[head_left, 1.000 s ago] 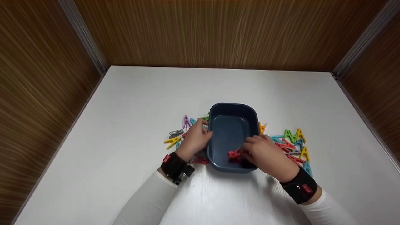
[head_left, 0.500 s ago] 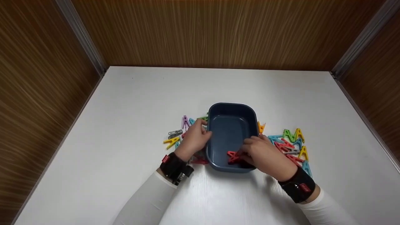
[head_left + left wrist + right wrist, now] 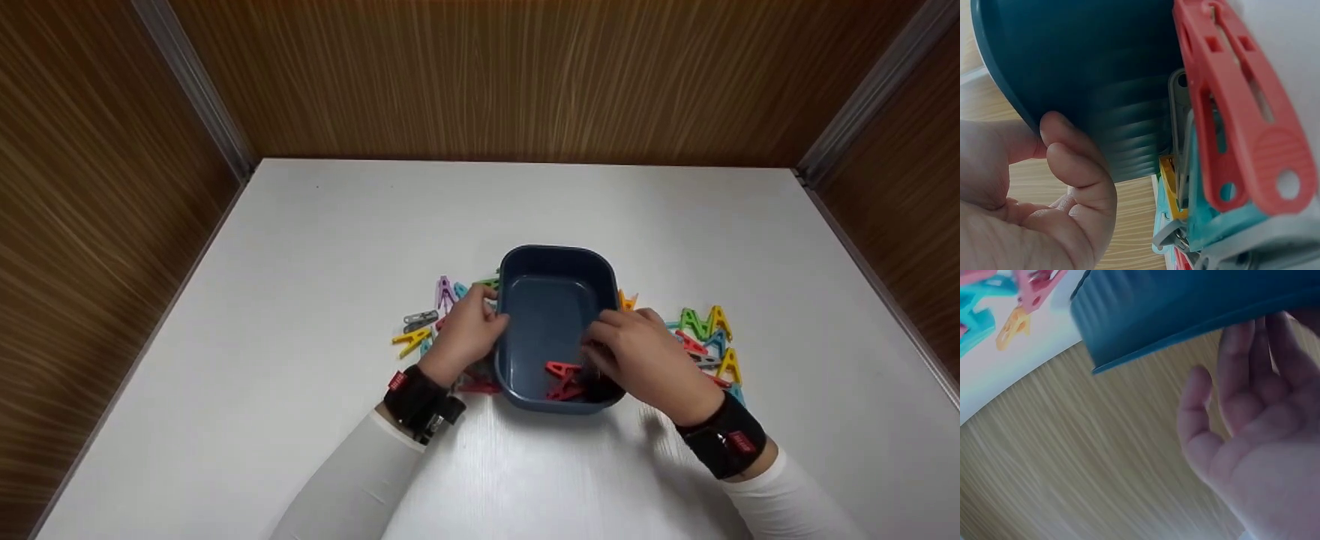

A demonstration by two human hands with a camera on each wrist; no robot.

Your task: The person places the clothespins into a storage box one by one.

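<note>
A dark blue plastic tub (image 3: pixel 555 256) stands in the middle of the white table. My left hand (image 3: pixel 469 330) grips its left wall, thumb at the rim; in the left wrist view the curled fingers (image 3: pixel 1081 169) press against the tub's outer wall (image 3: pixel 1100 67). My right hand (image 3: pixel 641 352) hovers over the tub's right rim, holding nothing; in the right wrist view its palm (image 3: pixel 1252 433) shows bare, fingers relaxed, under the tub (image 3: pixel 1185 304). Two red clothes pegs (image 3: pixel 562 379) lie in the tub's near end.
Several coloured clothes pegs lie left of the tub (image 3: pixel 424 326) and more to its right (image 3: pixel 709 337). A red peg (image 3: pixel 1235 112) lies close by my left hand. Wood-panelled walls (image 3: pixel 525 75) close in the table (image 3: pixel 375 225) on three sides.
My right hand has let go of the red peg, which now lies in the tub, and has drawn up and to the right. The left hand has kept its hold.
</note>
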